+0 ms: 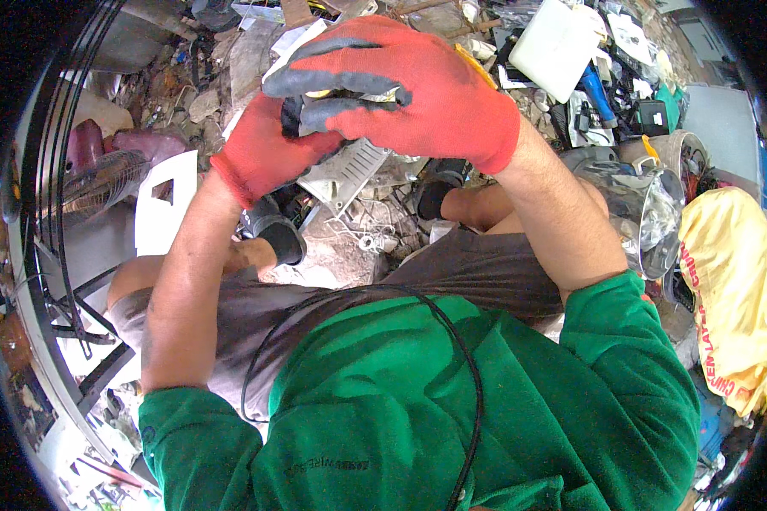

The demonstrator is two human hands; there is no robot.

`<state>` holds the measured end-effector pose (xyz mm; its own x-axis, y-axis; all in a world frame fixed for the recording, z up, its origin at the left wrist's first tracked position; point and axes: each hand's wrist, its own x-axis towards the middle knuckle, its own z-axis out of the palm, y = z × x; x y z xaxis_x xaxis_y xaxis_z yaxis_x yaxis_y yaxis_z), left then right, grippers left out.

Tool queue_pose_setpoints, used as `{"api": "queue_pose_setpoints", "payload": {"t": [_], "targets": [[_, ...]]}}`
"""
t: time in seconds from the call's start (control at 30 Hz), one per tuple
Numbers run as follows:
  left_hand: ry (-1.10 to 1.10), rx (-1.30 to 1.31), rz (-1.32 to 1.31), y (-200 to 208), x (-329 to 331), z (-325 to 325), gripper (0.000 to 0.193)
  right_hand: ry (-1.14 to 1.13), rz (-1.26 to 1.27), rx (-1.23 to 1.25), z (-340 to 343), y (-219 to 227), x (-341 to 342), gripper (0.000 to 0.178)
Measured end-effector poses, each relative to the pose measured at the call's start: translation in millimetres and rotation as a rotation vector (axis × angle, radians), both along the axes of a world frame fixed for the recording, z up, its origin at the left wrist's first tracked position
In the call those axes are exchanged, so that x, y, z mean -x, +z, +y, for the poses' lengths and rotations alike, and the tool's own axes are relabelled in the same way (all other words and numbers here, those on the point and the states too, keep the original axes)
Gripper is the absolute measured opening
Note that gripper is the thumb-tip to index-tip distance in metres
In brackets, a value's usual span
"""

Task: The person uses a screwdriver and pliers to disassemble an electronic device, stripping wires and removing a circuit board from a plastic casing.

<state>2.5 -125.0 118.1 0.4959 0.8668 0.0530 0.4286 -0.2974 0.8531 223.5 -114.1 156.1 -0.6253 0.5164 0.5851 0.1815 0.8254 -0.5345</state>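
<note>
Both my hands wear red work gloves with dark grey coated palms. My right hand (435, 94) is raised ahead of me, its fingers curled leftward over something I cannot make out. My left hand (273, 149) lies just below and to the left, closed against the same spot. Between the fingers only small pale and yellowish bits and a dark patch show; the gloves hide the rest. Beneath the hands, a whitish slotted plastic panel (354, 175) lies on the ground between my dark shoes. Thin pale string or wire (371, 238) is scattered nearer to me.
Scrap covers the ground. At the right are a white plastic panel (556, 49), a blue cylindrical tool (599, 95), a clear bin (656, 217) and a yellow sack (729, 289). On the left stand a dark metal frame (85, 311), a fan grille (106, 187) and a white cut-out sheet (164, 226).
</note>
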Motion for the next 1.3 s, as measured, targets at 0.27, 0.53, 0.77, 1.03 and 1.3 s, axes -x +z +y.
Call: {"api": "queue_pose_setpoints", "payload": {"t": [0.27,0.53,0.77,1.03,1.3], "targets": [[-0.007,-0.137,-0.071,-6.8,-1.2,-5.6,0.053,-0.053,-0.003,0.012,-5.3,-1.8,4.0,0.043],[0.047,0.038,0.068,-24.2,7.7,4.5,0.060,-0.082,0.108,0.006,-2.4,-10.9,7.6,0.054],[0.049,-0.183,0.015,-36.6,4.2,2.8,0.068,-0.142,-0.129,0.167,-11.8,-2.3,7.6,0.061],[0.242,-0.149,-0.067,-40.3,-25.0,-5.4,0.052,-0.235,-0.081,0.081,-17.6,-8.7,19.4,0.056],[0.102,-0.263,0.206,-12.6,-11.6,0.2,0.062,-0.114,0.045,0.118,-6.4,-4.3,3.3,0.050]]}}
